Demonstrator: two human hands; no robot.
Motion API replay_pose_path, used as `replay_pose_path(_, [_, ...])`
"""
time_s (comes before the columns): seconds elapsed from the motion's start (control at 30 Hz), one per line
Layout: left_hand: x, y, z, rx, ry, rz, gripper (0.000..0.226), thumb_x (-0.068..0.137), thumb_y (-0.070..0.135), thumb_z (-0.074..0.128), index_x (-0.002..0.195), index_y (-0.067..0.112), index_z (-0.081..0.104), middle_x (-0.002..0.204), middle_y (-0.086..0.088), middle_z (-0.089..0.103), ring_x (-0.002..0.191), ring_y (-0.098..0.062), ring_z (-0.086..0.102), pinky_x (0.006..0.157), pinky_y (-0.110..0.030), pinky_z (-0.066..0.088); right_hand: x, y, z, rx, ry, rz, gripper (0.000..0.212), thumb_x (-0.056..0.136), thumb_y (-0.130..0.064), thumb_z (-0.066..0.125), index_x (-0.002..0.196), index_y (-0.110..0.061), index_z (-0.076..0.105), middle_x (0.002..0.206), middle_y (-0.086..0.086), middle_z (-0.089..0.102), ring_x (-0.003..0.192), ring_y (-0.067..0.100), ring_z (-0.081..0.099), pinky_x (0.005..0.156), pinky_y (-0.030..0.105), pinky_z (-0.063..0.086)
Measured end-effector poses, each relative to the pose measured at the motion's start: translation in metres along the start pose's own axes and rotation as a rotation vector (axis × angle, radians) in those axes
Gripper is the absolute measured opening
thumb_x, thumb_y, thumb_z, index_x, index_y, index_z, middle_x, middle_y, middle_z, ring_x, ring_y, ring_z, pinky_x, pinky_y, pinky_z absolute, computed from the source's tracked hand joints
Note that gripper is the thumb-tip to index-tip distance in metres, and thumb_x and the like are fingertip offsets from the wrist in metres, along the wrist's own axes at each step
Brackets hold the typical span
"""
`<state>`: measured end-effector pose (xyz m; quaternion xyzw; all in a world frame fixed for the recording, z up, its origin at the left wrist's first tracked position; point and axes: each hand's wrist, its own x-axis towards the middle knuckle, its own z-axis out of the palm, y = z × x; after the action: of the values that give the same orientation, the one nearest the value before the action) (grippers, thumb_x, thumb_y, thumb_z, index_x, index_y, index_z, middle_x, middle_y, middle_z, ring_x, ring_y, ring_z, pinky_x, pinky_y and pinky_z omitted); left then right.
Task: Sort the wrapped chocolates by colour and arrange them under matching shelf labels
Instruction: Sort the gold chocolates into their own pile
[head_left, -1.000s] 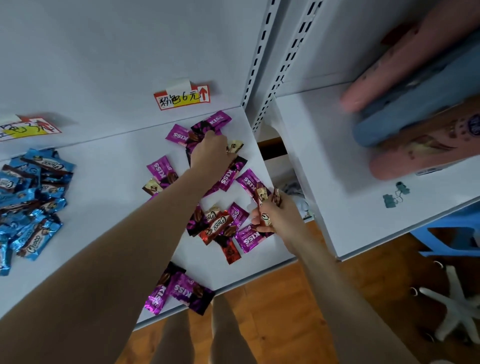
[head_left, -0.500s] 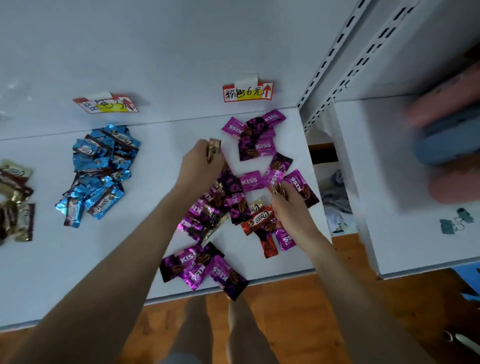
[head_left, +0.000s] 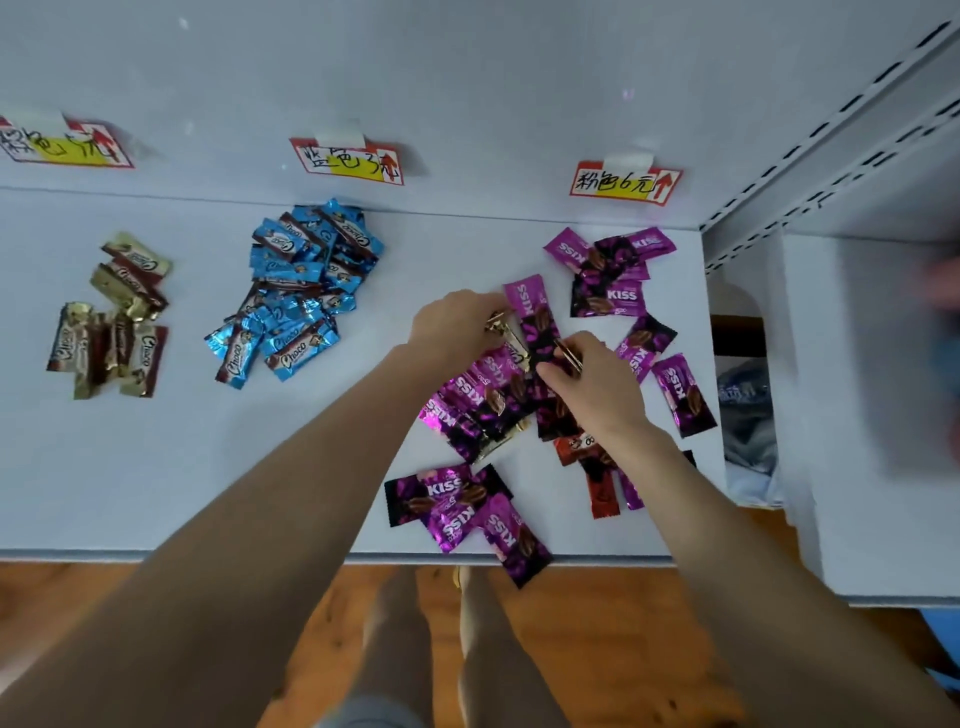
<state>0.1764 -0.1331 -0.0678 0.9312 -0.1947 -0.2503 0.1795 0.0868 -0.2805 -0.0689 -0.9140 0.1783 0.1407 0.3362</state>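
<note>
One purple chocolate (head_left: 511, 535) overhangs shelf (head_left: 208, 467) front edge.

"KISS" on purple wrappers (head_left: 621, 297), "Choco" on blue wrappers (head_left: 292, 358), "粉色6元" on right label (head_left: 621, 183)

Forearms forward, left hand (head_left: 457, 325) and right hand (head_left: 592, 387) close, each grip curled on a gold chocolate (head_left: 497, 328).

Single head-worn view, steeply down, close over the shelf (head_left: 156, 467).
</note>
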Motion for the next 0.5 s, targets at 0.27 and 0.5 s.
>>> replay_pose_path(0.27, [-0.008,-0.018,-0.003,-0.088,0.027,-0.115,0.023,0.091,0.029,0.058,0.084,0.008,0.049,0.084,-0.005,0.042,0.076,-0.023,0.046,0.062,-0.029,0.034,0.010,0.002,-0.005,-0.041,0.097,-0.085,0.018,0.094,-0.017,0.050,0.105,-0.005,0.058,0.087,0.010,0.065,0.076,0.023,0.059,0.061,0.027,0.039])
replay_pose_path(0.5, [-0.051,-0.025,-0.016,-0.634,0.154,-0.294,0.010,0.091,0.017,0.053,0.088,0.008,0.050,0.060,-0.003,0.058,0.037,-0.002,0.051,0.033,-0.012,0.035,0.013,-0.020,-0.007,0.015,-0.077,-0.118,0.018,0.090,-0.024,0.055,0.075,-0.015,0.055,0.067,-0.004,0.053,0.062,0.011,0.050,0.057,0.023,0.037])
